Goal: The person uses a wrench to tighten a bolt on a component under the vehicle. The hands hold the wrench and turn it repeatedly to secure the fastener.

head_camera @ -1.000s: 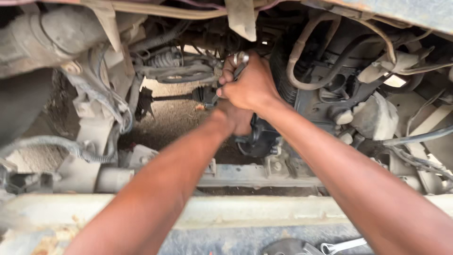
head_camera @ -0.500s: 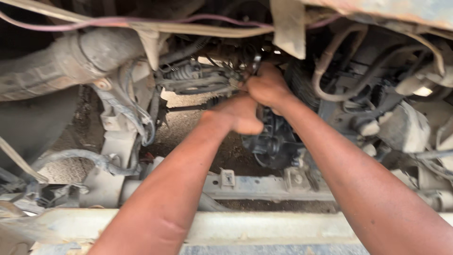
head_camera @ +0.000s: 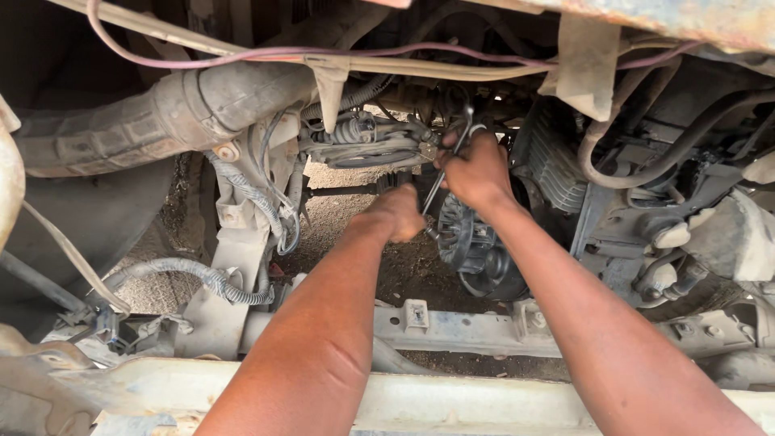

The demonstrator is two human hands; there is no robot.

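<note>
Both my arms reach down into a dusty engine bay. My right hand grips the upper end of a slim metal spanner that runs diagonally down to the left. My left hand is closed in a fist around the spanner's lower end. Right under both hands sits a dark round finned unit, an alternator. A belt pulley with a spring lies just left of the right hand. The spanner's head is partly hidden among the parts above.
A large grimy pipe crosses the upper left. Pale and pink cables run along the top. Black hoses crowd the right. A metal cross-member runs below the alternator, with dirt ground showing through the gap.
The view has shifted so the hands now sit further right. My left hand has dropped away from the right one and now holds the spanner lower down.
</note>
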